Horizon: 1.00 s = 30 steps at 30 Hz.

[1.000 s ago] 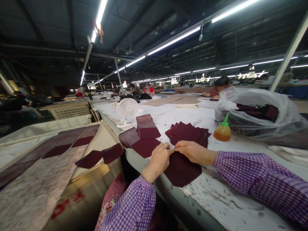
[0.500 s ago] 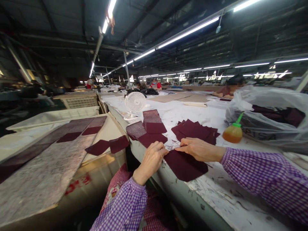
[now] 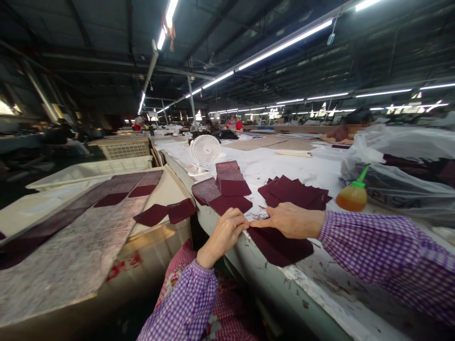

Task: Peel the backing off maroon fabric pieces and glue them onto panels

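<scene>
A dark maroon fabric piece (image 3: 280, 246) lies at the near edge of the white worktable (image 3: 341, 284). My left hand (image 3: 224, 234) has its fingers curled and pinched on that piece's left corner, at the table edge. My right hand (image 3: 291, 220) rests flat on the piece's top edge, its fingers stretched toward the left hand. Just beyond my hands sit a fanned pile of maroon pieces (image 3: 296, 192) and a stack of speckled maroon pieces (image 3: 227, 180).
An orange glue bottle with a green nozzle (image 3: 351, 196) stands by a plastic bag of fabric (image 3: 401, 173). A small white fan (image 3: 205, 150) stands farther back. On the left a cart (image 3: 81, 246) carries rows of maroon pieces. People work at distant tables.
The view has shifted slightly left and down. My hands stay together on the maroon piece, with the left fingers working its corner and the right hand flattening over its edge.
</scene>
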Each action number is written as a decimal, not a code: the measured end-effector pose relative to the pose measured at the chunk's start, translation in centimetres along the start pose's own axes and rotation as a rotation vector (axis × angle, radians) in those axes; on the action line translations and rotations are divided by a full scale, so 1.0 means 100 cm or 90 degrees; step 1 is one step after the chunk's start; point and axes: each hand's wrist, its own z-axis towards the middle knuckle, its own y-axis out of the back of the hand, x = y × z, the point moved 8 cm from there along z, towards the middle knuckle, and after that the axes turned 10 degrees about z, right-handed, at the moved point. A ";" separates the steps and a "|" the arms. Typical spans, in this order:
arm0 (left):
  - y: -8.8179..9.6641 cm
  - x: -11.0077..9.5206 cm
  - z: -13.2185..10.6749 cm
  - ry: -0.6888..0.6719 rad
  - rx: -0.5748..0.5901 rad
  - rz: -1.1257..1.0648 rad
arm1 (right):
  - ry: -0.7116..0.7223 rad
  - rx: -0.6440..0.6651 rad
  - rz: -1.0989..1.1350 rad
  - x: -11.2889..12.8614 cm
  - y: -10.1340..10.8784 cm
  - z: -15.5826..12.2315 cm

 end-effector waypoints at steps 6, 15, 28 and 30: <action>0.029 0.035 -0.010 0.112 -0.141 -0.057 | 0.000 -0.068 -0.005 0.008 0.005 -0.003; 0.008 0.030 0.010 0.080 0.019 0.223 | -0.114 -0.052 0.358 -0.040 -0.016 0.010; 0.007 0.052 0.050 0.151 0.043 0.371 | -0.421 -0.243 0.339 -0.200 -0.022 -0.063; 0.001 0.062 0.068 0.145 0.056 0.369 | -0.477 -0.224 0.265 -0.213 -0.031 -0.071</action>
